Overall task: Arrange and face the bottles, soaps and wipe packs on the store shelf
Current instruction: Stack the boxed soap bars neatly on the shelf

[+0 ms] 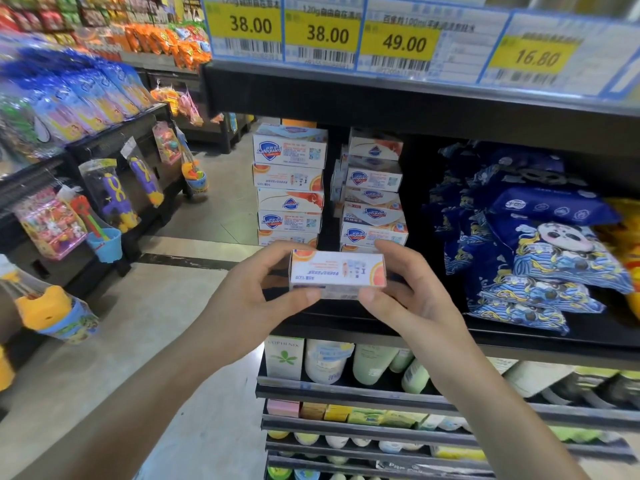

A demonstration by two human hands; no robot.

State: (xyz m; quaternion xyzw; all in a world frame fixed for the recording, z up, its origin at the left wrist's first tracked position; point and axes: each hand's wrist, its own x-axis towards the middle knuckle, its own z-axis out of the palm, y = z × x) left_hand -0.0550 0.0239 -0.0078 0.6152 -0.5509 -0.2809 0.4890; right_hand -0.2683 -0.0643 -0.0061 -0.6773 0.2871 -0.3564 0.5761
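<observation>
A white soap box [337,271] with orange grapefruit print is held in front of the shelf, its label upside down. My left hand [256,292] grips its left end and my right hand [405,292] grips its right end, thumbs under the box. Behind it on the black shelf [381,323] stand two stacks of the same soap boxes: a left stack [289,183] and a right stack [374,195], boxes facing different ways. To the right lie dark blue wipe packs [540,244] in a loose leaning pile.
Yellow price tags [325,34] line the shelf edge above. Lower shelves hold bottles and tubs [346,365] and small coloured boxes [346,412]. Across the aisle at the left, a rack [104,188] carries hanging toys. Yellow packs [627,237] sit at the far right.
</observation>
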